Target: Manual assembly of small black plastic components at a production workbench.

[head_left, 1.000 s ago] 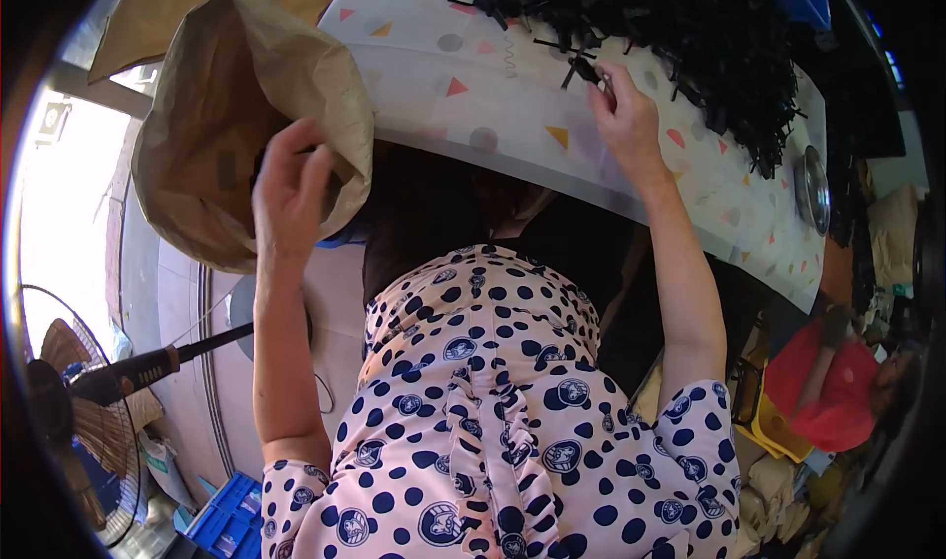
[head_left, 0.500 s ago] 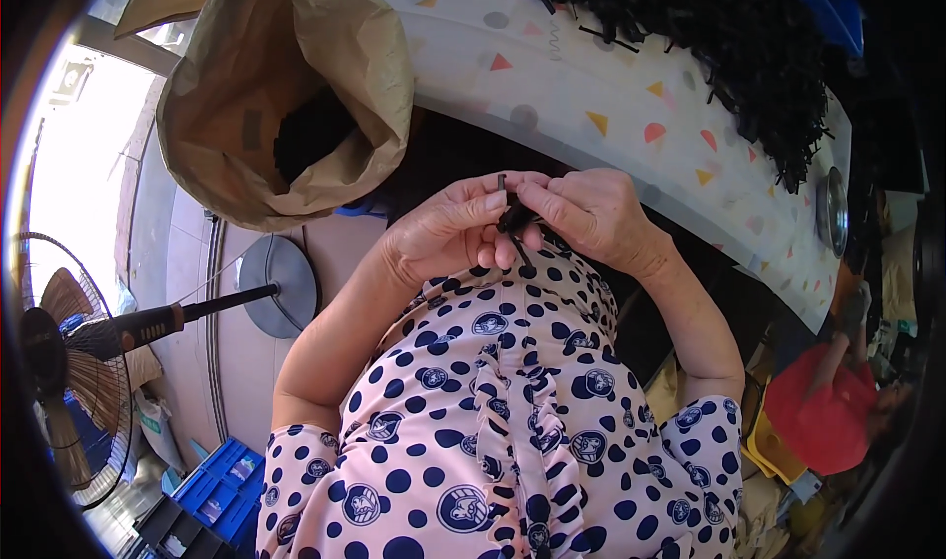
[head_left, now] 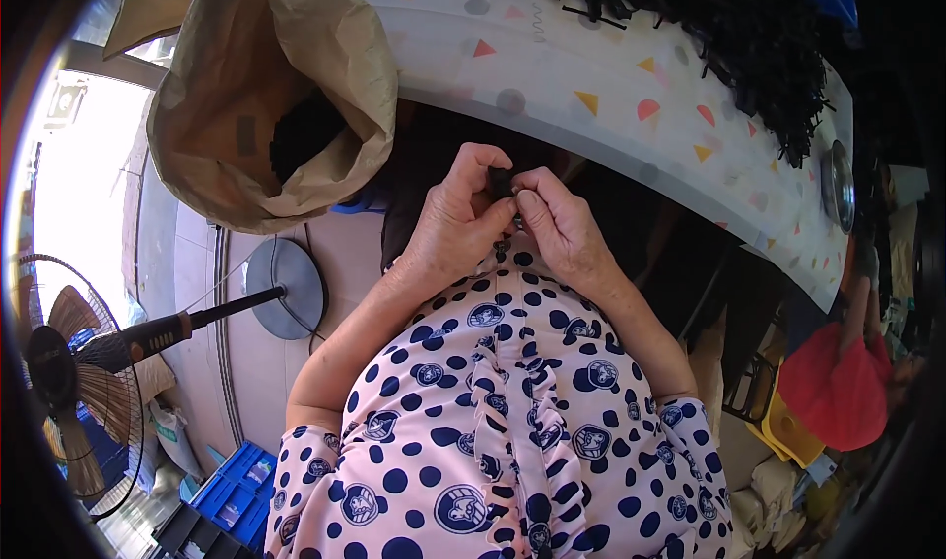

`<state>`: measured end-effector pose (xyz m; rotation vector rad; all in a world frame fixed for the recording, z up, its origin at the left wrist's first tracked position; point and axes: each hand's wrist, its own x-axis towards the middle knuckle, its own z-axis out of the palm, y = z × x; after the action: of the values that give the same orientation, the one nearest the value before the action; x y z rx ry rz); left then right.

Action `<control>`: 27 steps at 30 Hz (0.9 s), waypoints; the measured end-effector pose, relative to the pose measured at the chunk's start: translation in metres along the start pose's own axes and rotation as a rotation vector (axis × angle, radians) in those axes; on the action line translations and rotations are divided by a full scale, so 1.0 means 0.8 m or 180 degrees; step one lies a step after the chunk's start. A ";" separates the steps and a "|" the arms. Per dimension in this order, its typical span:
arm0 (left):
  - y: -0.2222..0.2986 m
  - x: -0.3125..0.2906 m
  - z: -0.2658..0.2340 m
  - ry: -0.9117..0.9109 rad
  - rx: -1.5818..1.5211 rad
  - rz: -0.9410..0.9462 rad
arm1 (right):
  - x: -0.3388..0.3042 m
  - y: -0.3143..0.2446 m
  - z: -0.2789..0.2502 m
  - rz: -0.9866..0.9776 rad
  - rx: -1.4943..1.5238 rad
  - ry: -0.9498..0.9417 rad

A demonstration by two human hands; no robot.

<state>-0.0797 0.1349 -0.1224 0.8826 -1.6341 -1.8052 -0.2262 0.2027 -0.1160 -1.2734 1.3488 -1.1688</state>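
Observation:
Both my hands meet in front of my chest, just off the near edge of the table. My left hand [head_left: 460, 216] has its fingers curled round a small black part [head_left: 500, 182], whose exact kind I cannot make out. The fingertips of my right hand [head_left: 558, 221] pinch at the lower end of the same part, close to my left thumb. Much of the part is hidden by the fingers. A large heap of thin black pieces [head_left: 759, 52] lies on the table beyond my right hand.
The table's patterned white cover [head_left: 552, 71] runs across the front. An open brown paper sack [head_left: 212, 155] with black contents stands at left. A fan [head_left: 79, 362], its round base [head_left: 286, 288] and a blue crate [head_left: 235, 490] are left. A metal dish [head_left: 839, 187] sits at right, near a person in red [head_left: 838, 387].
My left hand has turned and its index finger now arches over the black part. My right hand has moved lower and inward. The black stubs that stuck out between my fingers no longer show.

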 end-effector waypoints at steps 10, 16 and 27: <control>0.002 -0.002 0.004 0.0171 0.1283 0.0162 | 0.001 0.008 0.002 0.0127 -0.0254 -0.0041; 0.000 0.000 0.003 0.0427 0.1979 0.0647 | 0.009 0.013 0.009 0.0076 -0.0409 0.0067; 0.018 0.002 -0.002 0.0260 -0.1626 -0.0097 | 0.010 0.025 -0.008 0.0218 0.0703 0.0386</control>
<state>-0.0798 0.1305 -0.1083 0.7330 -1.0348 -2.0423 -0.2352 0.1957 -0.1354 -1.0055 1.2993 -1.3248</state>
